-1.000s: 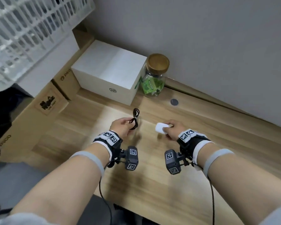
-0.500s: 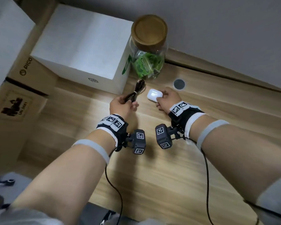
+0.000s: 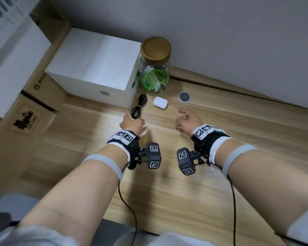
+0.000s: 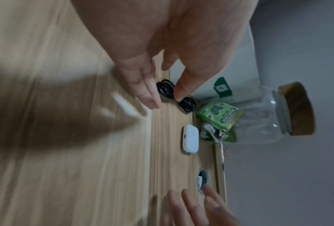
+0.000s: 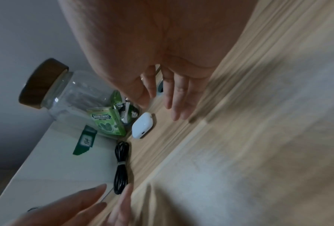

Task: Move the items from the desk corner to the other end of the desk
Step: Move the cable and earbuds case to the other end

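Note:
A coiled black cable (image 3: pixel 139 107) lies flat on the wooden desk (image 3: pixel 167 192) beside a white box (image 3: pixel 96 61). A white earbud case (image 3: pixel 160 102) rests in front of a glass jar (image 3: pixel 156 68) with a wooden lid and green gum packs inside. My left hand (image 3: pixel 133 119) hovers just short of the cable's near end, fingers straight and holding nothing. In the left wrist view its thumb is over the cable (image 4: pixel 187 105). My right hand (image 3: pixel 182 115) is to the right of the case and apart from it, with relaxed, empty fingers. The right wrist view shows the case (image 5: pixel 143 125) lying free.
Brown cardboard boxes (image 3: pixel 34 107) stand stacked to the left of the white box. A round grey grommet (image 3: pixel 184 97) sits in the desk right of the case. A grey wall runs close behind the jar.
Both hands carried the cable and the earbud case toward the jar, set them on the desk and let go. They have drawn back a little and are now empty.

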`<action>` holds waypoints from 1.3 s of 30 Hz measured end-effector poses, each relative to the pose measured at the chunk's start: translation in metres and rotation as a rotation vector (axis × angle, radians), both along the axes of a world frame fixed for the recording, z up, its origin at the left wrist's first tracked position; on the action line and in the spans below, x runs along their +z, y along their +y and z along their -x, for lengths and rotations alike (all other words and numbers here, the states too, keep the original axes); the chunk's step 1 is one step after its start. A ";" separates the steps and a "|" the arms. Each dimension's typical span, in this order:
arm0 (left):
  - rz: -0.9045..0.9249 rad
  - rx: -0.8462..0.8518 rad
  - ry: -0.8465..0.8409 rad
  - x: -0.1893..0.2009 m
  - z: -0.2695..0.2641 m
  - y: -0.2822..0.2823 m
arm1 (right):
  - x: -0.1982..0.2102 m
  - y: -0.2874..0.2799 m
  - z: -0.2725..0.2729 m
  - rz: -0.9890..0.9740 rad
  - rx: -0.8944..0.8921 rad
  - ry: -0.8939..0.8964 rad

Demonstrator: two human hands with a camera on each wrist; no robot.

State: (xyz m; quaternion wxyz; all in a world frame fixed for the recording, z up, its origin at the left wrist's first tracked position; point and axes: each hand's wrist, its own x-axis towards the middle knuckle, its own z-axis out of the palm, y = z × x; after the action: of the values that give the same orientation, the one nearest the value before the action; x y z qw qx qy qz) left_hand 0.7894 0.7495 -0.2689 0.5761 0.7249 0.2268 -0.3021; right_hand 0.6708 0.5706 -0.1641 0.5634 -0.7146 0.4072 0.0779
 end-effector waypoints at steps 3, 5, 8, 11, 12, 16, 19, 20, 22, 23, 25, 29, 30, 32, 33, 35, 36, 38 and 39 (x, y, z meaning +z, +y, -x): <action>0.092 0.006 0.033 0.071 0.035 -0.010 | 0.024 0.003 0.043 -0.021 -0.034 0.013; 0.143 -0.066 0.045 0.114 0.063 -0.021 | 0.039 0.002 0.075 -0.030 -0.065 0.017; 0.210 -0.210 0.033 0.147 0.096 -0.044 | 0.061 -0.007 0.122 -0.005 -0.097 0.008; 0.242 -0.351 -0.003 0.172 0.131 -0.076 | 0.082 -0.028 0.171 0.053 -0.133 0.002; 0.253 -0.397 -0.011 0.180 0.144 -0.088 | 0.089 -0.036 0.189 0.067 -0.152 -0.003; 0.285 -0.555 -0.070 0.211 0.206 -0.137 | 0.111 -0.074 0.263 0.140 -0.245 -0.039; 0.301 -0.651 -0.102 0.227 0.262 -0.181 | 0.120 -0.105 0.325 0.179 -0.312 -0.063; 0.303 -0.683 -0.115 0.230 0.284 -0.197 | 0.122 -0.117 0.347 0.178 -0.331 -0.067; 0.316 -0.743 -0.139 0.236 0.330 -0.233 | 0.123 -0.143 0.396 0.150 -0.377 -0.081; 0.321 -0.772 -0.148 0.238 0.355 -0.252 | 0.123 -0.157 0.422 0.135 -0.408 -0.092; 0.324 -0.830 -0.160 0.240 0.410 -0.293 | 0.123 -0.188 0.480 0.120 -0.468 -0.109; 0.345 -0.961 -0.132 0.241 0.530 -0.376 | 0.122 -0.251 0.609 0.103 -0.589 -0.111; 0.353 -0.993 -0.122 0.242 0.561 -0.395 | 0.123 -0.267 0.642 0.107 -0.619 -0.103; 0.364 -1.049 -0.108 0.246 0.619 -0.430 | 0.129 -0.294 0.704 0.131 -0.675 -0.080; 0.370 -1.077 -0.099 0.248 0.646 -0.445 | 0.132 -0.306 0.734 0.141 -0.709 -0.074; 0.377 -1.125 -0.080 0.250 0.693 -0.472 | 0.137 -0.326 0.786 0.146 -0.780 -0.072; 0.378 -1.148 -0.073 0.251 0.713 -0.485 | 0.140 -0.335 0.808 0.138 -0.814 -0.071; 0.375 -1.187 -0.064 0.251 0.749 -0.511 | 0.142 -0.349 0.848 0.112 -0.873 -0.076; 0.374 -1.205 -0.061 0.251 0.766 -0.524 | 0.143 -0.356 0.865 0.104 -0.899 -0.077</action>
State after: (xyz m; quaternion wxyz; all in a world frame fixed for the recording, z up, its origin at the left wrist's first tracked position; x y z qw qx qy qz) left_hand 0.0237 0.2259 -0.0179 0.4280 0.6208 -0.2944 -0.5871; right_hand -0.1942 0.2146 -0.0215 0.5192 -0.4966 0.6594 -0.2216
